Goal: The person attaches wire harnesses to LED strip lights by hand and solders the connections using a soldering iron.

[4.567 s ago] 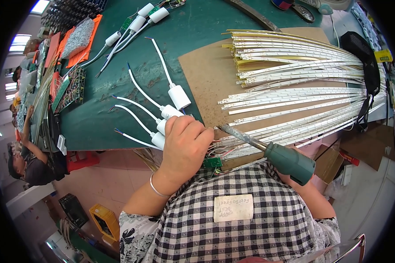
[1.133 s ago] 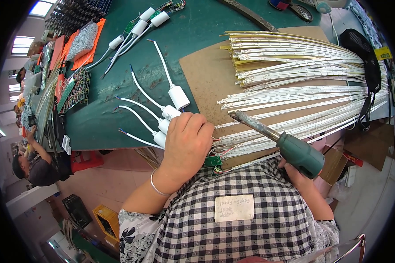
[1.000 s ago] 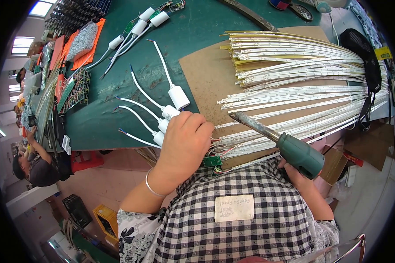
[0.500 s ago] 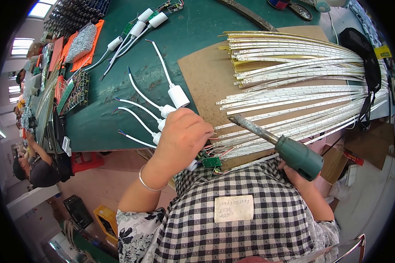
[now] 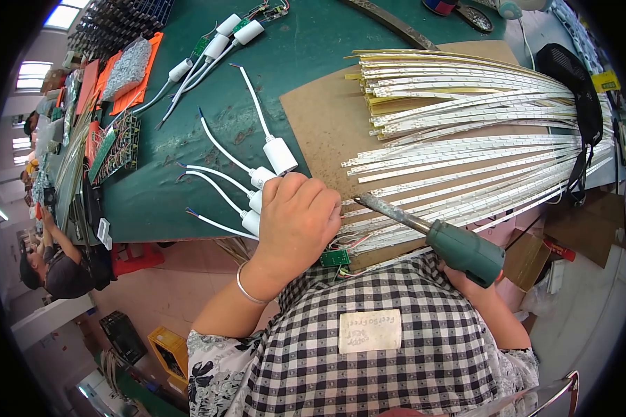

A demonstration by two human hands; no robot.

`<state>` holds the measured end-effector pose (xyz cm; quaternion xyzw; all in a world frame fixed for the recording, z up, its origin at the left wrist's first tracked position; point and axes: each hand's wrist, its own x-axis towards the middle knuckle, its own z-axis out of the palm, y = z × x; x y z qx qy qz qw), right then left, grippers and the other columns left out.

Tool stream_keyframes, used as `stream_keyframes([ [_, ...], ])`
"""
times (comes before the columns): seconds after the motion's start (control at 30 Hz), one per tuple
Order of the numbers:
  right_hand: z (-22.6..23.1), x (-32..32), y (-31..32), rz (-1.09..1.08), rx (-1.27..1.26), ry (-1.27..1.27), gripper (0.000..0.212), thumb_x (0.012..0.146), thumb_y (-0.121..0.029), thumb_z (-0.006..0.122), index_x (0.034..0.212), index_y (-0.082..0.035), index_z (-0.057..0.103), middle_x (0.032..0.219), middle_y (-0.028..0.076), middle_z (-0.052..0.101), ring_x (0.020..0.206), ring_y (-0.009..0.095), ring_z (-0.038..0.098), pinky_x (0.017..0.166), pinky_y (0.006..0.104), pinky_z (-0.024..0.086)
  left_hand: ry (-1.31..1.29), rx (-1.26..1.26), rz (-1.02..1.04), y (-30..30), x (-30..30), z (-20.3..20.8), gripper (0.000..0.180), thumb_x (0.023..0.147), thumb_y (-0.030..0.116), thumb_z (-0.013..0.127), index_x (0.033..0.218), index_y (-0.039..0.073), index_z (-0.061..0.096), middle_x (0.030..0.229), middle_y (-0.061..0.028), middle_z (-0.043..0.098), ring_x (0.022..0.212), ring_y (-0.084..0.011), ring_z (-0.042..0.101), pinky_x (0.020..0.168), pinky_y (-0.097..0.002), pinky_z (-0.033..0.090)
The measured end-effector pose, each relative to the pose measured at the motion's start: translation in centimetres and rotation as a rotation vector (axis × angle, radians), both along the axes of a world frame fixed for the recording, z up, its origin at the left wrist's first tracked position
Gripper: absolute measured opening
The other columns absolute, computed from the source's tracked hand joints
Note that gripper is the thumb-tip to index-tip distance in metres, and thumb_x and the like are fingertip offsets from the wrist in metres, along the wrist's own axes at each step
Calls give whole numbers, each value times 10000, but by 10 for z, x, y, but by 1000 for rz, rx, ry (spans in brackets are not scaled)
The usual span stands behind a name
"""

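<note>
My left hand (image 5: 298, 221) is closed, its fingertips pinched together over the near ends of the white LED strips (image 5: 424, 219). Whatever lies between those fingertips is hidden. Just below the hand sits a small green circuit board (image 5: 335, 258) with thin coloured wires. My right hand (image 5: 460, 279), partly covered, grips a green-handled soldering iron (image 5: 462, 251). The iron's dark tip points left and stands close to the left hand's knuckles. Several white end caps with cables lie beside the left hand, among them an upright cap (image 5: 279, 156).
A brown board (image 5: 320, 118) carries the fanned strips, with a black pouch (image 5: 570, 76) across their far end. More capped cables (image 5: 215, 48) lie at the back, near a bag of small parts (image 5: 129, 66) on orange sheets. A person (image 5: 62, 267) works at the left.
The soldering iron has shifted slightly left and down, nearer the left hand. My left hand has turned and moved a little right, hiding the pale wire end seen at its fingertips earlier.
</note>
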<state>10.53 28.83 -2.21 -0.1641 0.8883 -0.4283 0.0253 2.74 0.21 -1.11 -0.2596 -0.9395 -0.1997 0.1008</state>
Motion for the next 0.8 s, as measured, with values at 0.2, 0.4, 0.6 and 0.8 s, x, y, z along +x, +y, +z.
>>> stream_keyframes([
  [0.2,-6,6,3,-22,-14,-27,296,728,-103,670,1013,-24,649,1010,128,647,954,289,605,841,365,479,1,-7,-3,0,0,0,172,620,55,692,738,116,582,773,7,551,815,-205,507,741,-346,351],
  [0.4,-6,3,6,41,-24,-61,335,726,-114,680,1045,-21,637,1045,126,637,953,272,607,852,354,476,2,6,-8,-2,-1,-2,170,621,57,695,740,118,590,768,13,553,802,-198,505,731,-340,349],
  [0.6,-9,4,9,44,-86,-149,380,717,-114,686,1076,-15,612,1052,118,631,941,261,612,853,345,477,-2,13,-14,-2,-1,-1,171,619,57,697,740,120,594,767,16,551,792,-195,502,720,-338,345],
  [0.8,2,-1,7,90,31,-5,412,716,-108,690,1098,2,582,1047,129,622,943,259,612,850,352,477,1,18,-19,-2,-1,-1,174,616,57,699,739,122,595,766,17,548,789,-196,499,716,-339,343],
])
